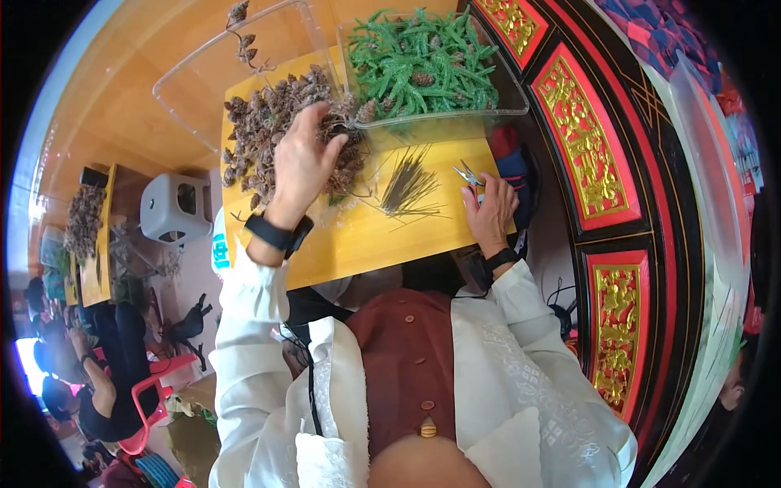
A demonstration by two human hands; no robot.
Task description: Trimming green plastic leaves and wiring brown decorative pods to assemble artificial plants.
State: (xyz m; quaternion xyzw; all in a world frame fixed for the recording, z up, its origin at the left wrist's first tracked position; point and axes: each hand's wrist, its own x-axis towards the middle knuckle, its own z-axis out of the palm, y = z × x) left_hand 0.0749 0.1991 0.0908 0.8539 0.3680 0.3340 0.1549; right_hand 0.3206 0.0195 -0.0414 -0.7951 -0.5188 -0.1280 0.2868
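Observation:
My left hand (303, 163) is over a heap of brown pine cones (259, 122) on the yellow table (342, 254). Its thumb and fingers are apart, and nothing shows between them. At the table's right side, my right hand (493, 210) is closed around a pair of pliers (466, 172), whose metal jaws point up and left. Between my hands lies a loose bundle of thin dark wires (409, 185), some fanned out toward me.
Behind the wires stands a clear plastic tub (439, 120) of green artificial sprigs and cones. Another clear bin (195, 73) is at the back left. A grey stool (174, 210) stands left of the table; carved red-and-gold panels (587, 142) line the right. Another person (114, 382) sits far left.

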